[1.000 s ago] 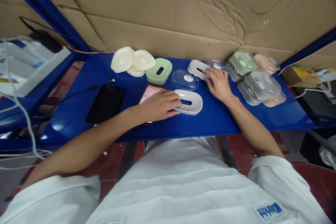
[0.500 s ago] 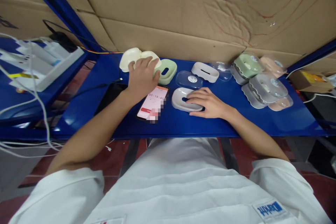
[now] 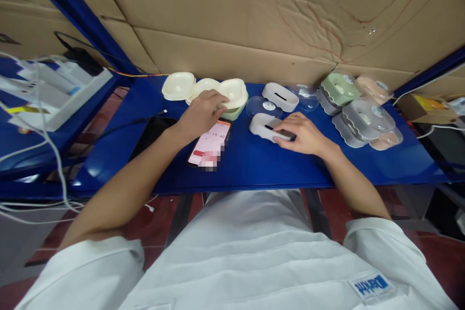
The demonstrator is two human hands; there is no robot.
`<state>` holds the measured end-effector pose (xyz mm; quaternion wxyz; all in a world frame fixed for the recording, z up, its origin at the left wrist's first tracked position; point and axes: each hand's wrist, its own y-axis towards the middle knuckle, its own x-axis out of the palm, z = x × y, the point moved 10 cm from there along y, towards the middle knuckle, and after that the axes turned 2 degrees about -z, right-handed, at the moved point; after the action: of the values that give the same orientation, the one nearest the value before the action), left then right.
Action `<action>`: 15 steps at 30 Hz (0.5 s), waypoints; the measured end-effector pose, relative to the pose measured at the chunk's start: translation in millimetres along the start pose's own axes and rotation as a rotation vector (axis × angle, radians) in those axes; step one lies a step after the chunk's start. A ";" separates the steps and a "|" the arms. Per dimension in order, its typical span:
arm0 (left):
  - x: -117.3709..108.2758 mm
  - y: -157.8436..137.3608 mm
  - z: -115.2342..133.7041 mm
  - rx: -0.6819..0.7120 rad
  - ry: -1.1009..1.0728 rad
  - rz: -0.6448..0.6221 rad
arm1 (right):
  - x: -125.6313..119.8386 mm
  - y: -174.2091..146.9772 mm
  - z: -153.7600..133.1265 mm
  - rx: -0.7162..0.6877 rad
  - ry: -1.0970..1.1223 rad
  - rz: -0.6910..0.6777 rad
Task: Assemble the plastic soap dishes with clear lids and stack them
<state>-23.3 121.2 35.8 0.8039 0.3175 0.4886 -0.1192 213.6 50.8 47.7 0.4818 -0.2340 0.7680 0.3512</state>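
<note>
My left hand (image 3: 205, 111) pinches the near edge of a cream soap dish (image 3: 233, 91). That dish lies over a green soap-dish part (image 3: 237, 112), now mostly covered. Two more cream dishes, one at the far left (image 3: 178, 85) and one beside it (image 3: 203, 88), lie along the back. My right hand (image 3: 303, 134) grips the right end of a grey soap-dish part (image 3: 262, 126), which looks tilted, its thumb at the near side. Behind it are a clear lid (image 3: 259, 106) with a round sticker and a pale slotted part (image 3: 280, 97).
A phone with a timer (image 3: 210, 141) lies below my left hand, beside a dark flat device (image 3: 154, 135). Stacked lidded soap dishes (image 3: 363, 118) stand at the right of the blue table (image 3: 232, 174). Cardboard (image 3: 203, 34) lines the back; white cables (image 3: 54, 155) hang left.
My left hand has shifted a cream dish rightward onto the green part, uncovering two others. My right hand has closed round the grey part and moved it slightly right and back, tilting it.
</note>
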 end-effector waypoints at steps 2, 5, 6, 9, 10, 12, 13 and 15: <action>-2.4 -4.5 22.5 0.104 -0.088 -0.029 | -24.0 -8.4 19.4 0.139 0.036 0.047; 1.3 -16.4 56.2 0.246 -0.175 -0.130 | -59.9 -26.7 46.5 0.333 0.050 0.149; 6.0 -21.9 67.2 0.302 -0.191 -0.182 | -68.1 -31.7 52.0 0.371 0.046 0.176; 25.8 -39.1 89.2 0.435 -0.185 -0.320 | -71.2 -35.1 55.4 0.396 0.044 0.175; 31.6 -42.8 92.0 0.455 -0.162 -0.336 | -65.4 -32.1 51.6 0.370 0.051 0.149; 39.3 -46.6 94.4 0.473 -0.090 -0.332 | -48.4 -23.0 37.4 0.278 0.059 0.082; 40.1 -46.7 95.4 0.474 -0.048 -0.313 | -38.9 -18.4 28.4 0.224 0.056 0.051; 35.7 -44.6 98.4 0.455 0.035 -0.262 | -21.4 -11.1 11.1 0.135 0.036 0.007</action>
<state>41.8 29.4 19.0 0.6810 0.4263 0.4998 -0.3236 236.9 52.6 60.3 0.4816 -0.2047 0.7991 0.2960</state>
